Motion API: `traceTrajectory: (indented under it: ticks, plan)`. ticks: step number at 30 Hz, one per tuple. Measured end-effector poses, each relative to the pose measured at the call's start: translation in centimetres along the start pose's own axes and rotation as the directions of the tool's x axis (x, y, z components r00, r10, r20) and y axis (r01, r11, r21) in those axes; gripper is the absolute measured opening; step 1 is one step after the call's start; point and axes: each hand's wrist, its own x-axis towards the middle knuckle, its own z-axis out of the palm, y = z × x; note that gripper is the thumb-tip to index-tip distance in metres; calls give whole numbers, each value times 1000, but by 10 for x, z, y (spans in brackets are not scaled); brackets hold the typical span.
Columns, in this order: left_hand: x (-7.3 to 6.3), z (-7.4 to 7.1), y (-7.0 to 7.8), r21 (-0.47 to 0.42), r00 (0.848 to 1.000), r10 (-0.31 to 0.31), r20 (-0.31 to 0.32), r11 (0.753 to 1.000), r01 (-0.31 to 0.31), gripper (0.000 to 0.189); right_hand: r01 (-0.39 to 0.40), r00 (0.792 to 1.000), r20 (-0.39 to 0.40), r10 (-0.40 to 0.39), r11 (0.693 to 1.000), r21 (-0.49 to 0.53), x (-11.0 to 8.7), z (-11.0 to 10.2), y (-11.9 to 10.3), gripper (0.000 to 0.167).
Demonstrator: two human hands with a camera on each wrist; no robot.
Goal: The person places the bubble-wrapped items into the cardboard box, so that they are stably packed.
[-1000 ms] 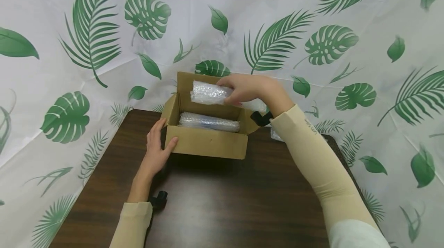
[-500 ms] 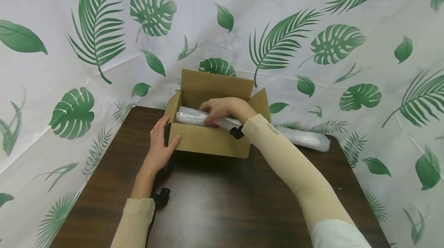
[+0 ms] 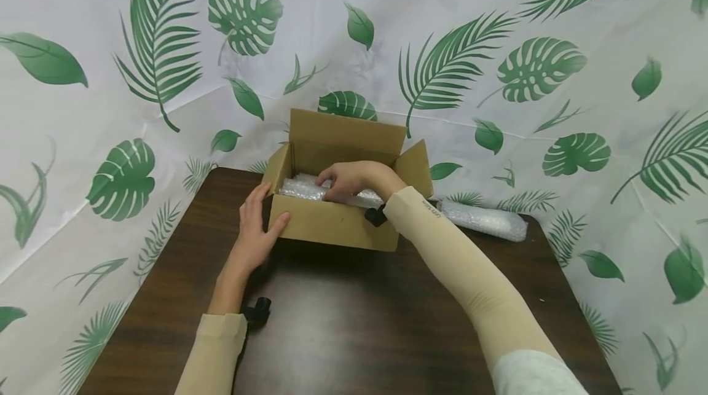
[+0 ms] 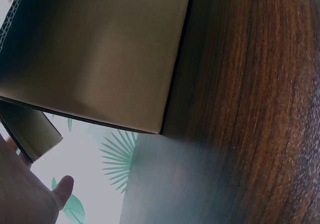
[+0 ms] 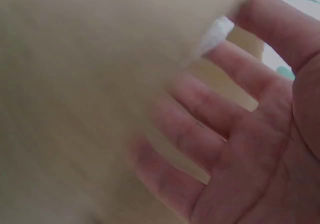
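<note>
A brown cardboard box (image 3: 334, 223) stands with its flaps up at the far side of the table. My left hand (image 3: 255, 232) rests its extended fingers along the box's left flap, thumb near the front corner. In the left wrist view the flap (image 4: 35, 134) lies in front of those fingers. My right hand (image 3: 354, 179) reaches into the box over a bubble-wrapped roll (image 3: 301, 190), touching it. Behind that roll, more bubble wrap shows. In the right wrist view the right hand's fingers (image 5: 200, 104) stretch out fairly straight, their tips hidden by the front panel.
Another bubble-wrapped roll (image 3: 487, 222) lies to the right of the box, near the table's back right corner. The dark wooden table (image 3: 354, 321) extends in front. A leaf-printed cloth (image 3: 354, 32) hangs behind it.
My right hand has lowered the bubble-wrapped roll from above the box into it, and the roll now sits deeper. The left hand stays at the box's left side.
</note>
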Motion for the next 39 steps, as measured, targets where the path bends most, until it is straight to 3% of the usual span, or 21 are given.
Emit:
traceTrajectory:
  ticks: [6, 13, 19, 24, 30, 34, 39]
  plan:
    - [-1, 0, 1, -10, 1000, -7, 10, 1000, 7, 79, 48, 997, -53, -55, 992, -119, 10, 13, -1, 50]
    - [-1, -1, 2, -8, 1000, -12, 13, 1000, 12, 79, 22, 997, -67, -29, 994, -103, 3, 12, 1, 53]
    - [-1, -1, 3, -8, 1000, -13, 14, 1000, 13, 79, 36, 994, -100, -43, 997, -67, -23, -2, 1, 62]
    - [-1, -2, 3, -14, 1000, -22, 14, 1000, 22, 78, 77, 970, -224, -91, 995, -70, -61, -18, 3, 57]
    - [-2, -2, 2, -25, 1000, -25, 14, 999, 25, 78, 107, 900, -424, -98, 994, -3, -113, -36, 27, 51]
    - [-2, -3, 3, -21, 999, -30, 14, 999, 30, 78, 134, 833, -549, -68, 988, 81, -147, -45, 53, 48]
    - [-2, -1, 3, -25, 999, -31, 21, 999, 32, 79, 119, 729, -685, 6, 984, 135, -185, -43, 99, 46]
